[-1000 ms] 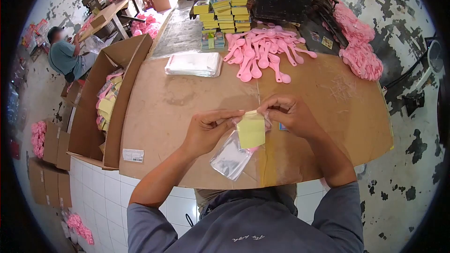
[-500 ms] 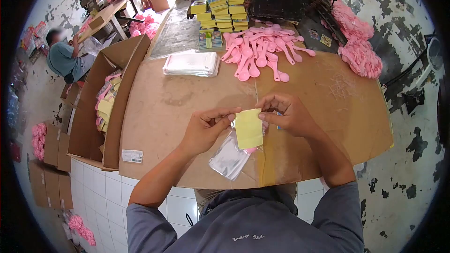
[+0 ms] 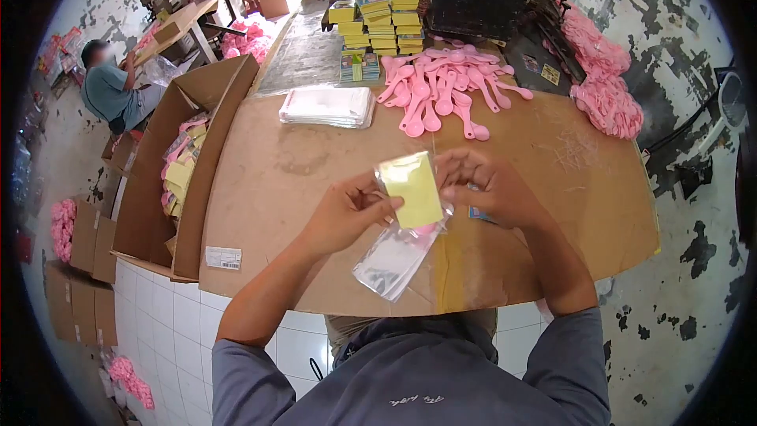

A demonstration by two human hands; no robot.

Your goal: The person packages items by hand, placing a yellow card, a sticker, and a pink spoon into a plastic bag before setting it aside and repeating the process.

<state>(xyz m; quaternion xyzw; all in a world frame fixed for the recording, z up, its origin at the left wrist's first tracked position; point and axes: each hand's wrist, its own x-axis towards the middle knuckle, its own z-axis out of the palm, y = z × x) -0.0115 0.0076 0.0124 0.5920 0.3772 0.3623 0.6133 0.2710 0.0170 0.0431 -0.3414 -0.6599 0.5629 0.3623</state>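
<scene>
My left hand (image 3: 347, 213) pinches a clear plastic bag (image 3: 394, 256) that holds a yellow card (image 3: 412, 188) and a pink spoon whose bowl shows just under the card. The bag hangs down over the cardboard tabletop (image 3: 276, 181). My right hand (image 3: 482, 185) is beside the card's right edge, fingers curled at the bag's top; whether it still grips is unclear. Both hands are held above the table's near middle.
A pile of pink spoons (image 3: 441, 91) and a stack of clear bags (image 3: 327, 106) lie farther back, with stacked yellow card packs (image 3: 382, 16) behind. An open carton (image 3: 173, 166) with packed items stands at left. More pink spoons (image 3: 607, 87) heap at right. A person (image 3: 110, 91) sits far left.
The yellow card in the bag has been lifted and tilted up, now standing higher between my hands. My right hand's fingers have loosened from the card's top edge.
</scene>
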